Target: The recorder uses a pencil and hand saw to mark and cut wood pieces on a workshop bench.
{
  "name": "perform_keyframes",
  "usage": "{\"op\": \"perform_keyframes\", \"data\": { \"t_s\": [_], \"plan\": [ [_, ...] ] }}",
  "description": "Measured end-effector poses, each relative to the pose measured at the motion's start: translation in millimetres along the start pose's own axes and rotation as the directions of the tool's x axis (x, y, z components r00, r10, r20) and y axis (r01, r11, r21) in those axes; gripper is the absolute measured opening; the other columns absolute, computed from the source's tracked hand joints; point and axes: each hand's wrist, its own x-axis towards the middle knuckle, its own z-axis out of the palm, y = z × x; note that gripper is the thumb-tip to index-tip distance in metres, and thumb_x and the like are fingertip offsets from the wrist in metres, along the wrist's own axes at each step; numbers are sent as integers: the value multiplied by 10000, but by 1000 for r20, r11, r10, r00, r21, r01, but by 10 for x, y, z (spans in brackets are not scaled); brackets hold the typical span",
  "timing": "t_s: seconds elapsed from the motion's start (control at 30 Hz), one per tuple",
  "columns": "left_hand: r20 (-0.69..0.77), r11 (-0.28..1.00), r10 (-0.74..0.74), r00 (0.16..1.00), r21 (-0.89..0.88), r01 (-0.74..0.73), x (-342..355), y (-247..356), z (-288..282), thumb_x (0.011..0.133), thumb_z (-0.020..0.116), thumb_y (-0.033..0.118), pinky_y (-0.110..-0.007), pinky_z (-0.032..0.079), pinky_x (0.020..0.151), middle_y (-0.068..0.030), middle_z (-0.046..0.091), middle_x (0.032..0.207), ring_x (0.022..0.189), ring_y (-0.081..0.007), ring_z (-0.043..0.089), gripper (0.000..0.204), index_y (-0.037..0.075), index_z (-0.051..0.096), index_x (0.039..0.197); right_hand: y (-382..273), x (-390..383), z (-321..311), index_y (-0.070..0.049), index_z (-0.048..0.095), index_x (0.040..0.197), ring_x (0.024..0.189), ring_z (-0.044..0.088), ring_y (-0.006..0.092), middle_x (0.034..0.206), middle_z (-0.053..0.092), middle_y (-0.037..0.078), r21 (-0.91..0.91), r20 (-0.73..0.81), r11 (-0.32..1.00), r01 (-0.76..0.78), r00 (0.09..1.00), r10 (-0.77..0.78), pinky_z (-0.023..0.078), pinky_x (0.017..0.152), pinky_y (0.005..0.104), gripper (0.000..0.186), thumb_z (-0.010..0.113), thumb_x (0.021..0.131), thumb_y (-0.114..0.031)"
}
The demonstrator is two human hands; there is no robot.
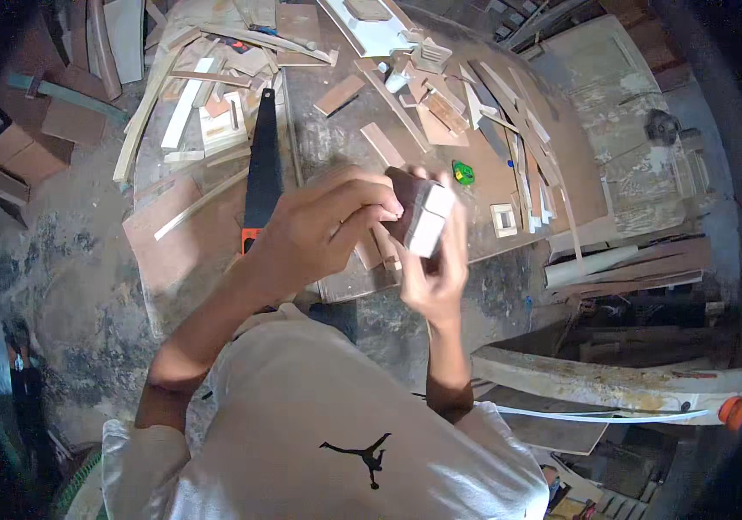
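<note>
Right hand [437, 282] grips pale block [431, 224]; left hand [327, 221] pinches brown piece [401, 192], maybe attached, blurred. Step seems two-handed handling; next move calls for steady grip.

Worktable [314, 143]: 1 black-bladed handsaw [263, 160], 1 green tape measure [463, 172], scattered wood offcuts [340, 94].

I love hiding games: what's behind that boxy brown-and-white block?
Around the block, parts of the bare right hand show; below lies the broad brown worktable. Anything directly covered can't be seen.
</note>
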Motion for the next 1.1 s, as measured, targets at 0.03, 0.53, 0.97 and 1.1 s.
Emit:
{"op": "perform_keyframes", "data": {
  "t_s": [0.03, 0.53, 0.97, 1.1],
  "plan": [
    [5, 1000, 3, 1000, -3, -3, -8, -16, 1, 957, 659, 54, -374, 568, 845, -118, 687, 1051, 977, -286, 702, 98, 23, 658, 1049, 59, 18, 39, 120, 464, 1448, 1377, 513, 386, 1479, 520, 261, -14, 42, 999, -38, 998, 39, 371, 1166, 473, 623, 651, 858, 56],
    [19, 1000, -4, 1000, 23, 4, 8, -75, 51, 951, 654, 27, -376, 554, 879, -124, 670, 1055, 997, -293, 688, 110, 20, 641, 1060, 5, -21, 69, 93, 496, 1435, 1406, 489, 370, 1468, 538, 242, -10, -8, 997, -81, 997, 81, 368, 1173, 458, 601, 666, 859, 60],
    [22, 999, -38, 999, 3, 38, 14, -87, 23, 922, 683, 13, -373, 556, 867, -125, 685, 1080, 1006, -293, 699, 145, 30, 659, 1063, 98, 0, 118, 74, 463, 1478, 1393, 505, 369, 1503, 503, 253, 4, -26, 998, -60, 998, 60, 374, 1167, 455, 700, 699, 819, 54],
    [15, 999, -39, 999, -37, 39, 28, -61, -10, 920, 682, 11, -369, 557, 857, -120, 692, 1052, 986, -280, 705, 133, 32, 668, 1051, 63, 14, 114, 103, 499, 1435, 1385, 512, 376, 1473, 527, 266, -49, -48, 999, -16, 999, 13, 374, 1164, 468, 632, 671, 830, 55]
  ]
}}
